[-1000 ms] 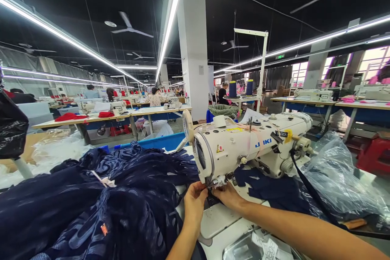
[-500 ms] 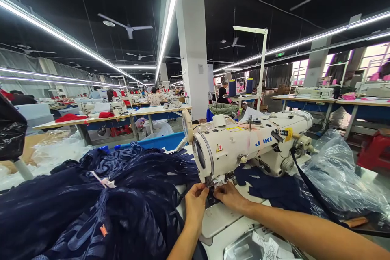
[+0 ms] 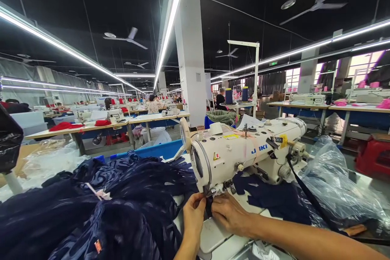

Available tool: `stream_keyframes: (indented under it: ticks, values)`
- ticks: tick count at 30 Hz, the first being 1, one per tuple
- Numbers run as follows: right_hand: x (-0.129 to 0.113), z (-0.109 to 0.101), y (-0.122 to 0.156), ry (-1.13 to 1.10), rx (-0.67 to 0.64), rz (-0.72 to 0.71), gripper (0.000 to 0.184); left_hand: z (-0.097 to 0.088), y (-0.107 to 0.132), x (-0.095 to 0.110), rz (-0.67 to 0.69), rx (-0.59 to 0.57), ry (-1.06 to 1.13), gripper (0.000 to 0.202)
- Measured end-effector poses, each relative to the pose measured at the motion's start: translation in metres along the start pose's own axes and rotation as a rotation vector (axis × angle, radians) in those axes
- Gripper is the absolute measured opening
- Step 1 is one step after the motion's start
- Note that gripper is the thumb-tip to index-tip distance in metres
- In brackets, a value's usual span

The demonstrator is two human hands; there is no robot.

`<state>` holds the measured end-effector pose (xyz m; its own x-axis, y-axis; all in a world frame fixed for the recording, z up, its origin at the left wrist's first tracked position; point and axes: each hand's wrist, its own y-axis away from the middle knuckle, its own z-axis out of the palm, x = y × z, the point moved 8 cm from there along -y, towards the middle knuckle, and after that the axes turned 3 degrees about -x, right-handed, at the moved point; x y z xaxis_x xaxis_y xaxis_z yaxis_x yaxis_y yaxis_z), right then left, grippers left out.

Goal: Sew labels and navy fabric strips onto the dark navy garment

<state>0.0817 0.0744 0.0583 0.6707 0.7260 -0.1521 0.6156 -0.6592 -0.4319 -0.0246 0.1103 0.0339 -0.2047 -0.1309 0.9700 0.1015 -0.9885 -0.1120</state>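
A white sewing machine [image 3: 225, 160] stands in front of me, its needle end toward my hands. Just under that end, my left hand [image 3: 193, 215] pinches thumb and forefinger together beside the needle area. What sits in the pinch is too small to make out. My right hand [image 3: 230, 213] is closed close by on the other side of the needle area, its fingertips hidden behind the knuckles. Something dark [image 3: 209, 205] shows in the narrow gap between the hands. A large heap of navy fabric [image 3: 128, 227] lies left of the machine.
Navy fabric pieces [image 3: 274, 197] and crumpled clear plastic [image 3: 332, 174] lie right of the machine, with a dark strap [image 3: 307, 187] hanging across. Two navy thread cones [image 3: 228, 96] stand behind it. A red stool [image 3: 372, 156] is at far right. Other people work at distant machines.
The view has tilted up a little, so the scene sits lower. My right hand has turned and its fingers are more bent. My left hand keeps its pinch at the needle area.
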Motion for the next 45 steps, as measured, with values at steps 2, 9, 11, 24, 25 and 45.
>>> stream_keyframes:
  ticks: [2, 9, 11, 24, 25, 45]
  values:
    - [0.002, -0.002, 0.002, 0.018, 0.001, 0.017, 0.012, -0.003, 0.001, -0.001, -0.005, 0.024, 0.000, 0.018]
    - [0.006, -0.007, 0.007, -0.025, 0.010, 0.064, 0.014, -0.008, 0.004, -0.001, 0.003, 0.061, -0.013, 0.019]
    - [0.009, -0.008, 0.008, -0.053, 0.024, 0.079, 0.014, -0.008, 0.004, 0.000, 0.006, 0.056, -0.015, 0.019]
    - [0.009, -0.010, 0.017, -0.093, -0.033, 0.048, 0.023, -0.002, 0.002, -0.003, 0.051, 0.000, -0.019, 0.016]
    - [0.008, -0.012, 0.019, -0.094, -0.024, 0.040, 0.021, -0.001, 0.002, -0.003, 0.054, -0.006, -0.020, 0.016]
    - [0.024, -0.013, 0.024, -0.185, 0.032, 0.240, 0.027, 0.015, 0.033, 0.044, 0.637, -0.025, -0.872, 0.025]
